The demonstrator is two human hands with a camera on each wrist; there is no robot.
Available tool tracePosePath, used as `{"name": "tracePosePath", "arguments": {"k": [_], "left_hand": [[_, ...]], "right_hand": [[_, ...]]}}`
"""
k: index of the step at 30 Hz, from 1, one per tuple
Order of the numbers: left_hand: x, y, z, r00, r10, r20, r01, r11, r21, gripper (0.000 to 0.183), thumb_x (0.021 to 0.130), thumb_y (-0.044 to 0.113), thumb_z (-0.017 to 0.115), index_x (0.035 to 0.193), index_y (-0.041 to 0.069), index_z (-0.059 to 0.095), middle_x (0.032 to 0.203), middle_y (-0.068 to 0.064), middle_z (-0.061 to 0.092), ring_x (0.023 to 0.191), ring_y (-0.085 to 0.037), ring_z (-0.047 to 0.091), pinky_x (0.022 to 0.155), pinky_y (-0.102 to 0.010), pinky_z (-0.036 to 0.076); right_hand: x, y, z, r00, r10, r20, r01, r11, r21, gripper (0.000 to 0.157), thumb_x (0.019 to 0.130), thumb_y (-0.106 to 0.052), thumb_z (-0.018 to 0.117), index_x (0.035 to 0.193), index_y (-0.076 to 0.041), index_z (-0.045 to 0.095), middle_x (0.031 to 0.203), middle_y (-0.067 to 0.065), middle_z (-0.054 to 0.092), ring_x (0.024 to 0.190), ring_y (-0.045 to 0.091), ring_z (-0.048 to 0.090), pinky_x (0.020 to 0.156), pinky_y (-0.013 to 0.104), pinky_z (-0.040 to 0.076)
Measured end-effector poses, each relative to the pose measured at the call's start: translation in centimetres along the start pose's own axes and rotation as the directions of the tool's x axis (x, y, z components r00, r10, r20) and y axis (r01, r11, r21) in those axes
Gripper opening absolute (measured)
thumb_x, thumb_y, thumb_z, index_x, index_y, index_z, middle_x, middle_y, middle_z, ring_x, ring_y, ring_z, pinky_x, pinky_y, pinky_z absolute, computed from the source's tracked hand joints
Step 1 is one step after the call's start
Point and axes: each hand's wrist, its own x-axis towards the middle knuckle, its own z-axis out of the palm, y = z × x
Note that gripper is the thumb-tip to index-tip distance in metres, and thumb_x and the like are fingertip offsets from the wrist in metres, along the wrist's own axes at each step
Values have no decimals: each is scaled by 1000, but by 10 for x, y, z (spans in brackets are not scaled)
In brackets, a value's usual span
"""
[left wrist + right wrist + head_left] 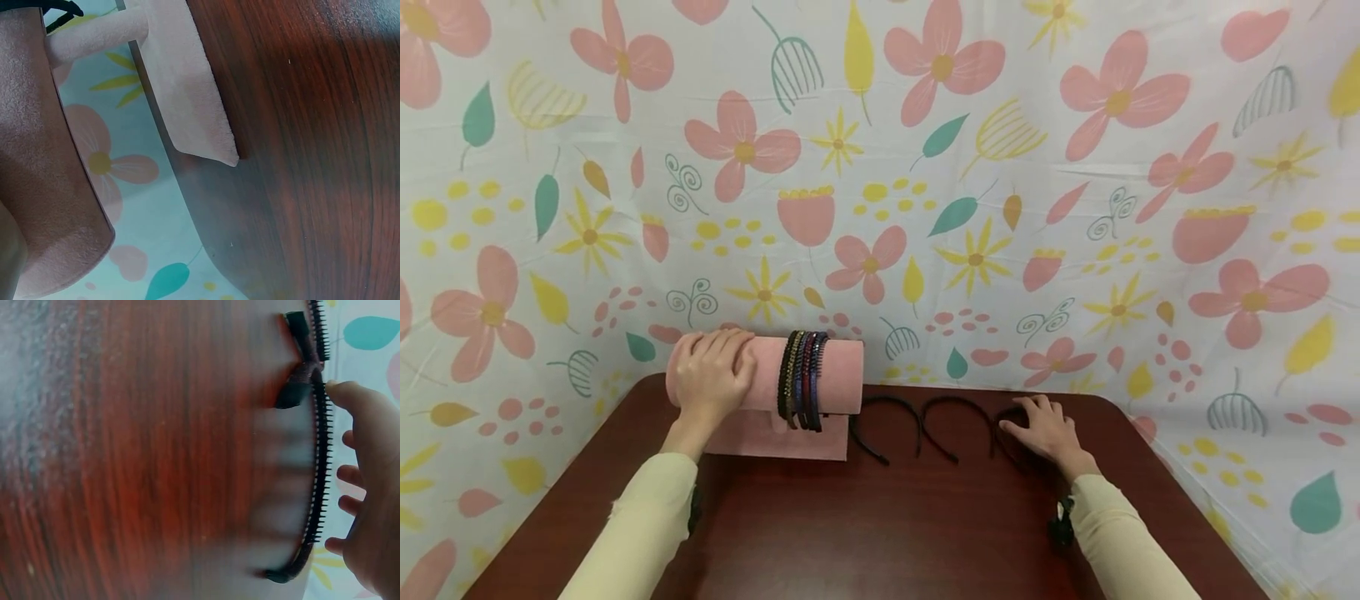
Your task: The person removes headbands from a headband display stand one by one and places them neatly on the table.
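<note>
My left hand (711,375) rests on top of the left part of a pink plush headband holder (842,367), fingers lying over the roll. Several beaded headbands (805,375) in black, gold, red and blue circle the roll to the right of that hand. At the table's back right, my right hand (1045,429) reaches over a dark toothed headband with a bow (322,444). In the right wrist view the thumb tip is right at the band near the bow, and the other fingers are spread apart behind it.
Two black headbands, a left one (891,400) and a middle one (958,400), lie between the holder and my right hand. The holder's flat base (187,94) sits near the back edge of the dark wood table (880,533). A flowered cloth (880,192) hangs behind.
</note>
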Motion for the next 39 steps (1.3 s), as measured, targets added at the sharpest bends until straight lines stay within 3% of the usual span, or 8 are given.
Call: {"name": "tracePosePath", "arguments": {"k": [7,20,28,39], "left_hand": [[-1,2,-4,999,-5,45,4,1000,10,38,93,33,44,101,13,76,104,-7,76,97,-31,70,98,-50,45],[-2,0,-3,1000,-8,11,8,1000,-9,37,92,32,45,98,13,76,101,-7,76,94,-31,70,95,-51,46],[-1,1,-2,1000,-11,-8,10,1000,-27,36,91,32,46,97,12,76,99,-7,76,93,-31,70,95,-50,46],[-1,1,-5,999,-5,38,6,1000,-18,38,93,33,44,100,12,76,103,-8,76,95,-31,70,97,-51,45]], "right_hand": [[-10,-3,-12,999,-12,-41,12,1000,13,68,94,-49,60,143,-3,49,144,31,42,127,56,37,91,75,34],[-26,-12,-26,995,-20,-97,35,987,156,60,97,-47,57,138,-5,54,145,27,45,129,54,42,99,77,28],[-29,-15,-30,990,-38,-137,64,980,189,55,97,-47,58,132,-5,59,137,22,55,124,44,51,99,65,41],[-31,-29,-38,983,-63,-170,99,972,212,53,97,-47,58,130,-6,61,129,17,63,120,38,57,97,57,47]]}}
